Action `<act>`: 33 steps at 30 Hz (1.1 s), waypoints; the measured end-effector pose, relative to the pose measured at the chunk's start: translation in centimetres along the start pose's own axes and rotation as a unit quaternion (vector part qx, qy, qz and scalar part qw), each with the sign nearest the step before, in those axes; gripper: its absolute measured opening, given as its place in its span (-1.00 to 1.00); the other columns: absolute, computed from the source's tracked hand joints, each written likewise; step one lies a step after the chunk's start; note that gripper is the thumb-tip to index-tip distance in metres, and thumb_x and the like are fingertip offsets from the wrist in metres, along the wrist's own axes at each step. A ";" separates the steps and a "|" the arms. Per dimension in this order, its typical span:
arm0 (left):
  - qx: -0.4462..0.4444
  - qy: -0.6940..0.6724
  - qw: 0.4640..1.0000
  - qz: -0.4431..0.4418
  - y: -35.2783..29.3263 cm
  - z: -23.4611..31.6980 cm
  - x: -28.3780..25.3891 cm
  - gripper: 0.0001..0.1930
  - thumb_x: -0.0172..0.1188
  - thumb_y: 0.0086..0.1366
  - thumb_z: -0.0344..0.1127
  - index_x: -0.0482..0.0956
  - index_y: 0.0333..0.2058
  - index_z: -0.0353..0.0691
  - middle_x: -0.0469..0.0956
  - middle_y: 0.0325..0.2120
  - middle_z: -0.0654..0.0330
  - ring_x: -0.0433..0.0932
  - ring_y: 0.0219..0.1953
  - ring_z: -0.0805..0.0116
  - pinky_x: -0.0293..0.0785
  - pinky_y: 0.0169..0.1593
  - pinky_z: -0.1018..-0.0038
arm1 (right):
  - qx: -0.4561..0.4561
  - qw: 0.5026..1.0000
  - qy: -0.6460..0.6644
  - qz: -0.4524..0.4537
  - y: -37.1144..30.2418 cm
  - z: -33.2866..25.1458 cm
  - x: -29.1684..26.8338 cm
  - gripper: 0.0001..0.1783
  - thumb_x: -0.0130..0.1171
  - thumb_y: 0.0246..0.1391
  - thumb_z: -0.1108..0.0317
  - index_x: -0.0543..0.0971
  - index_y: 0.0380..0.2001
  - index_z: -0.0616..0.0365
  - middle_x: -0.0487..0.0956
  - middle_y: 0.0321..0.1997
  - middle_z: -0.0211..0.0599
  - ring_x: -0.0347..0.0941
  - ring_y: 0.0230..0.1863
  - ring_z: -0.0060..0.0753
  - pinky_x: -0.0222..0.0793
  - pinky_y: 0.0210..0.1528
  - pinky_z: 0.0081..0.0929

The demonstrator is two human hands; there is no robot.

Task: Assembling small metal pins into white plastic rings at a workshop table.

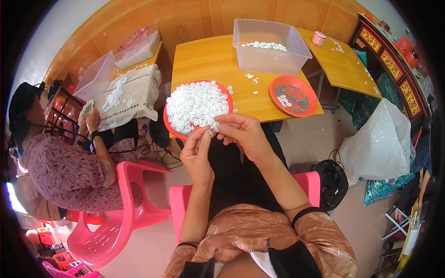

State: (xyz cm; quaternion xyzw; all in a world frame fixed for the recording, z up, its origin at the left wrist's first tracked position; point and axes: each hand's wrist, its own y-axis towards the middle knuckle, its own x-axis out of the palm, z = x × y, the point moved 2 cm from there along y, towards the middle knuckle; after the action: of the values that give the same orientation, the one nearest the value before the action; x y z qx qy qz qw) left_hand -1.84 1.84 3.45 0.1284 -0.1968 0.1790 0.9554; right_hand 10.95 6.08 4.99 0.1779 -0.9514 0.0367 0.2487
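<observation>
My left hand (198,155) is closed in a pinch on a small white plastic piece (209,133) at the near edge of a red plate. Close beside it, my right hand (245,134) pinches another small white piece (216,125). The fingertips of both hands almost meet, and they hide part of what they hold. A large heap of white oval pieces with holes (197,104) fills the red plate (166,121). To the right, an orange-red plate (311,88) holds small grey metal parts (301,103) and a few white pieces.
A clear plastic bin (273,60) with white pieces stands at the table's (199,60) back. Loose white pieces lie near the plates. At left, another person (69,171) works at a cloth-covered table (143,92). A pink chair (120,231) and a white sack (380,143) flank me.
</observation>
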 end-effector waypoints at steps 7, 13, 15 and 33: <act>-0.005 -0.004 1.000 0.007 0.0 -0.1 0.0 -0.84 0.11 0.19 -0.52 0.54 -0.23 -0.38 0.53 -0.29 0.19 0.45 -0.22 0.52 0.34 -0.09 0.62 | 0.002 1.000 -0.022 -0.004 -0.1 0.1 -0.1 -0.73 0.16 0.03 0.44 0.53 -0.17 0.28 0.56 -0.36 -0.34 0.45 -0.41 -0.65 0.37 -0.39 -0.76; -0.016 -0.011 1.000 0.015 0.0 -0.1 -0.1 -0.84 0.11 0.20 -0.52 0.53 -0.23 -0.38 0.54 -0.31 0.18 0.47 -0.25 0.53 0.35 -0.11 0.63 | -0.005 1.000 -0.029 -0.005 -0.1 0.3 0.0 -0.74 0.16 0.03 0.44 0.53 -0.18 0.29 0.56 -0.38 -0.34 0.46 -0.41 -0.65 0.38 -0.38 -0.75; 0.010 0.018 1.000 0.010 -0.1 -0.2 -0.1 -0.84 0.10 0.20 -0.52 0.53 -0.23 -0.39 0.53 -0.31 0.19 0.47 -0.24 0.54 0.36 -0.11 0.64 | -0.006 0.999 -0.032 -0.006 -0.1 0.3 -0.1 -0.74 0.15 0.03 0.44 0.53 -0.18 0.29 0.56 -0.38 -0.34 0.46 -0.41 -0.64 0.38 -0.37 -0.75; -0.037 -0.038 0.995 -0.087 0.8 -0.9 -1.0 -0.78 0.14 0.16 -0.50 0.50 -0.19 -0.37 0.53 -0.30 0.17 0.48 -0.22 0.46 0.35 -0.06 0.57 | -0.106 0.987 -0.120 0.004 -1.2 -1.0 0.9 -0.77 0.12 0.01 0.55 0.51 -0.21 0.35 0.57 -0.42 -0.35 0.40 -0.44 -0.71 0.35 -0.38 -0.74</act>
State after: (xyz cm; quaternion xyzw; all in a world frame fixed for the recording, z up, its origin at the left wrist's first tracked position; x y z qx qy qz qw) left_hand -2.66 2.53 2.37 0.1167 -0.2276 0.0832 0.9631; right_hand 11.12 4.86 6.25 0.1493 -0.9737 -0.0853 0.1497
